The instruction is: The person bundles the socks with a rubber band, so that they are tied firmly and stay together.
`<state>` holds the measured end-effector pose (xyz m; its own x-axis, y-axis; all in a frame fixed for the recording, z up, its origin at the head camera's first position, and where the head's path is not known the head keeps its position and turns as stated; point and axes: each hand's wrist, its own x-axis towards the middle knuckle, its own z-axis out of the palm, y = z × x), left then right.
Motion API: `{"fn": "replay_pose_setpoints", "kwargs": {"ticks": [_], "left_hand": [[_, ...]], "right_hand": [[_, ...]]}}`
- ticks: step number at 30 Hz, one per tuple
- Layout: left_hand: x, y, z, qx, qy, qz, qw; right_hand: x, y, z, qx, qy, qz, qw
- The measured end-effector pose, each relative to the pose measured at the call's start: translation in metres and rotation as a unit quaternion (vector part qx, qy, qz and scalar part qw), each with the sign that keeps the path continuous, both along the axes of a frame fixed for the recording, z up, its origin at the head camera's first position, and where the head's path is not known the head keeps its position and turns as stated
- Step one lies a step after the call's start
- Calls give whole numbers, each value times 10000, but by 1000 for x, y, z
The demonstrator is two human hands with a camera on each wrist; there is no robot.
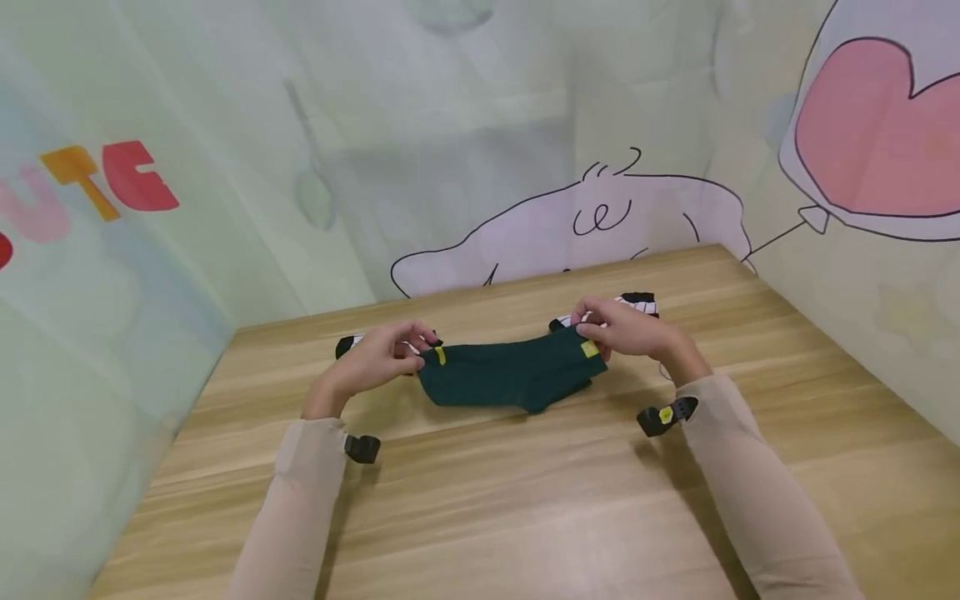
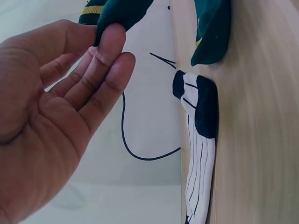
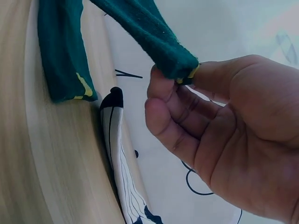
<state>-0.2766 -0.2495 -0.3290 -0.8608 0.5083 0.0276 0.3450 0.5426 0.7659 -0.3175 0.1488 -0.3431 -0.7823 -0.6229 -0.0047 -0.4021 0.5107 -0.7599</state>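
Note:
A dark green sock [image 1: 487,367] with yellow patches is stretched sideways between both hands above the table. My left hand [image 1: 378,354] pinches its left end between thumb and fingers. At its other end, by a yellow patch, my right hand [image 1: 618,327] pinches the fabric. A second green sock [image 3: 63,51] lies on the table below the lifted one in the right wrist view. White socks with black stripes lie behind the hands: one striped sock [image 2: 198,154] beyond the left hand, another striped sock [image 3: 119,154] beyond the right. The hands partly cover both in the head view.
The wood-grain table [image 1: 480,517] spreads out in front and to both sides. A printed curtain [image 1: 262,167] hangs along its back and left edges. Black wrist cameras sit on both sleeves, one camera [image 1: 363,449] by the left cuff.

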Motion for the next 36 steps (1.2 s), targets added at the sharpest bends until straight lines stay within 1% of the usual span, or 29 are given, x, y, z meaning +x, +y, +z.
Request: {"fn": "replay_pose_setpoints", "kwargs": {"ticks": [5, 12, 18, 20, 22, 27, 29, 34, 36], "left_hand": [[-5, -1, -3, -72, -42, 98, 9999], [-11, -2, -8, -127, 188, -98, 9997], [-15, 1, -8, -270, 204, -84, 9994], [-16, 3, -9, -310, 210, -102, 9992], [-18, 7, -12, -342, 179, -149, 9991], [-22, 13, -24, -489, 119, -300, 9983], [-23, 14, -26, -629, 196, -329, 9973], [-29, 10, -27, -1005, 498, -262, 9933], [-32, 9, -26, -1088, 550, -194, 9924]], "right_hand": [[-6, -2, -2, 95, -36, 241, 9997], [-14, -5, 1, 285, -409, 349, 9981], [-21, -11, 4, 571, -779, 633, 9933], [-23, -12, 4, 665, -813, 675, 9922], [-24, -11, 1, 726, -874, 655, 9914], [-23, -8, -10, 905, -862, 552, 9906], [-24, -8, -11, 973, -787, 518, 9908], [-32, -11, -10, 1039, -524, 414, 9923], [-35, -12, -8, 1044, -472, 362, 9927]]}}
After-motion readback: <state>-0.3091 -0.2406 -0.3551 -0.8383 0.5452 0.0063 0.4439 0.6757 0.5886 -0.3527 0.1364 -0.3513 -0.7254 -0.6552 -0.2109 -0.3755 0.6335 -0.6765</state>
